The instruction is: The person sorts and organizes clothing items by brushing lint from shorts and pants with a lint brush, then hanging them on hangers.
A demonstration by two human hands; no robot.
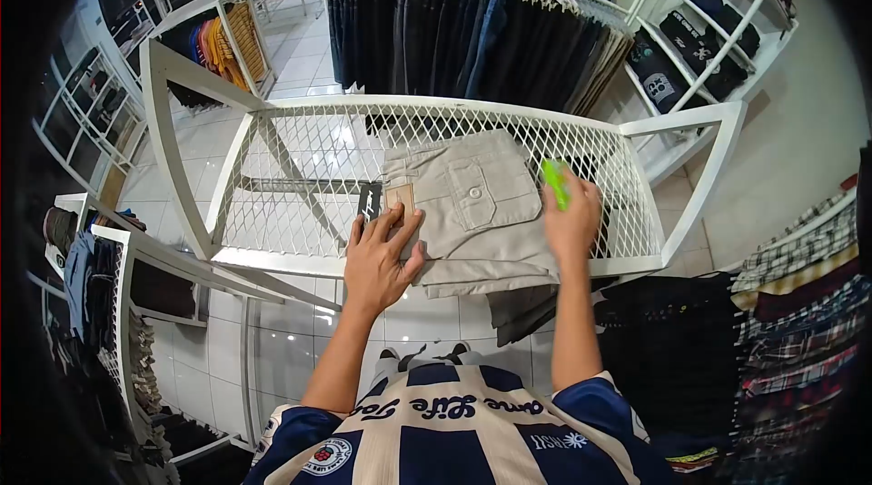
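Note:
Folded beige cargo trousers [463, 194] lie on a white mesh rack shelf [300, 222], with a buttoned flap pocket facing up. My left hand [381, 253] rests on their left side, fingers spread, at the tan waistband patch [400, 195]. A black hang tag [369, 201] sticks out beside those fingertips. Above the trousers' right edge, my right hand [572, 217] is closed around a small bright green tool [555, 185]. Its exact kind is too blurred to make out.
A rail of dark hanging trousers [418, 31] stands beyond the shelf. White shelving with folded dark garments [699, 40] is at the upper right. Stacked plaid shirts [799, 303] and dark clothes [668, 349] lie at the lower right. More racks stand along the left.

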